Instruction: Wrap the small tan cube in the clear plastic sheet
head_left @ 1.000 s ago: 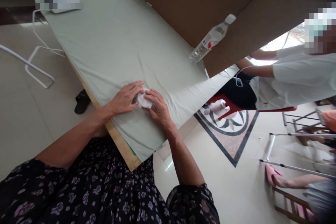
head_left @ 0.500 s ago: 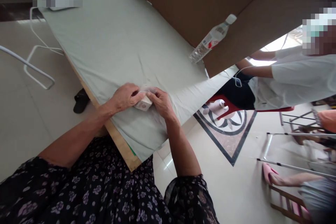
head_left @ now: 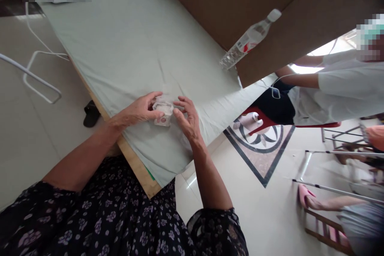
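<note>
Inspection of the head view: the left hand (head_left: 138, 110) is closed on a small box (head_left: 163, 113), thumb on the near side and fingers curled over the far side, and holds it just above the cloth-covered table (head_left: 126, 44), close to the table's near edge and towards its near right corner. A thin clear wrap (head_left: 167, 100) appears to cover the box's top; its extent is hard to make out. The right hand (head_left: 186, 119) sits just beside the box with fingers loosely parted and their tips at the wrap. Whether it pinches the film cannot be told. A plastic bottle (head_left: 248, 41) stands well apart at the far right edge, against a cardboard panel (head_left: 228, 0), and a co-worker's sleeve (head_left: 345, 84) lies beyond that. Risk, as a judgement: the grip rests on one hand only, so a tug on the slippery film could twist the box loose. Being this near the edge, the box could drop to the floor.
</note>
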